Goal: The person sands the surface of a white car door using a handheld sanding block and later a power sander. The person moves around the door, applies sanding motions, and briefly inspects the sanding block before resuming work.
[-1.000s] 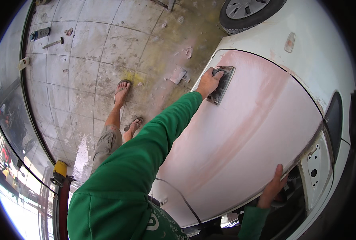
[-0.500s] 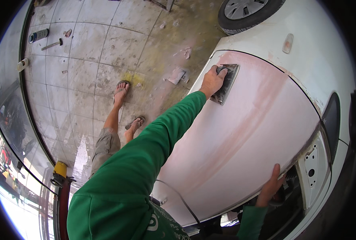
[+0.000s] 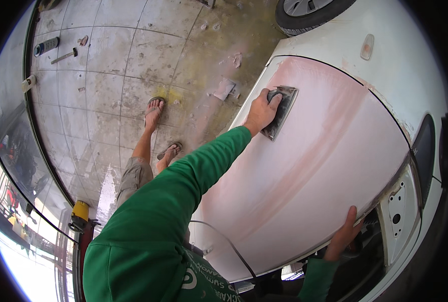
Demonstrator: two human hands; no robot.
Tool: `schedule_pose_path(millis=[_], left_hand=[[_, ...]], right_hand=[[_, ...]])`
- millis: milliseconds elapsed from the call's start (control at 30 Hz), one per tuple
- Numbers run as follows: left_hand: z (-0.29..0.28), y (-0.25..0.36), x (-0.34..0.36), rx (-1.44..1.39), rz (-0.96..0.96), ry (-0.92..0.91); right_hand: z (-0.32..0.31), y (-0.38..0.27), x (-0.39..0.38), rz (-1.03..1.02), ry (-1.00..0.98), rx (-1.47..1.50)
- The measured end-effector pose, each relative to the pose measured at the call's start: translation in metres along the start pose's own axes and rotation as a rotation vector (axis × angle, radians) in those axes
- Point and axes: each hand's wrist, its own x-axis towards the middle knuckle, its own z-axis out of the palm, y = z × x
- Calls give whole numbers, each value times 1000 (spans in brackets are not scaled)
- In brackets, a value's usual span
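My left hand is closed over the grip of a dark, flat, rectangular hand sanding block. The block lies against a car door panel coated pale pink, with darker reddish streaks, near its far end. At the door's window edge, my right hand is wrapped over the rim. One digit points up along the panel, while the other fingers are mostly hidden in the window opening. A thin dark cable or strap curves over the near part of the door, close to the door handle.
The white car body and a wheel lie beyond the door. On the tiled floor are a can, a hammer and a crumpled sheet. My sandalled feet stand left. A yellow-and-black tool is by the glass wall.
My left hand has drawn the sanding block a short way back toward me along the door panel. My right hand stays at the window edge. The whole view has shifted slightly.
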Motion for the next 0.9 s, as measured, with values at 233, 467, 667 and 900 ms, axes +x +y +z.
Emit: schedule_pose_path(millis=[233, 467, 667, 900], left_hand=[[5, -2, -133, -18, 40, -120], [-8, -14, -100, 27, 3, -191], [-2, -21, -25, -16, 18, -21], [-21, -37, -274, -79, -5, -242]], right_hand=[[-13, 19, -1, 5, -26, 13], [-6, 13, -14, 47, 119, -29], [0, 0, 0, -47, -4, -20], [-7, 13, 3, -81, -29, -8]])
